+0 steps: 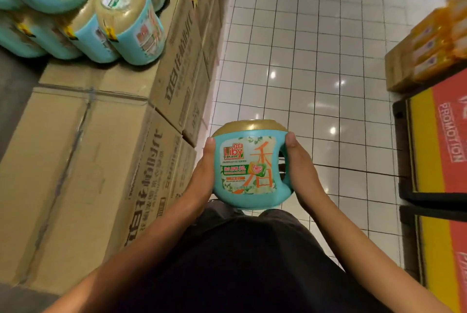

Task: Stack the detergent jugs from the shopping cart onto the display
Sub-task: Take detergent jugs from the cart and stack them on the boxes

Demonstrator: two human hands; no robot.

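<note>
Teal plastic detergent jug with gold lid (249, 168): upright, held before the torso, above white tiled floor (316, 60). Left grip (205, 171) clasps its plain side; right grip (298, 166) clasps the handle side. Matching jugs (126, 24) lie on brown cardboard boxes (75, 161), left.

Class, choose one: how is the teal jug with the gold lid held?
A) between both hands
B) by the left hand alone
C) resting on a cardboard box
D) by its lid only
A: the left hand and the right hand grip opposite sides of the jug.
</note>
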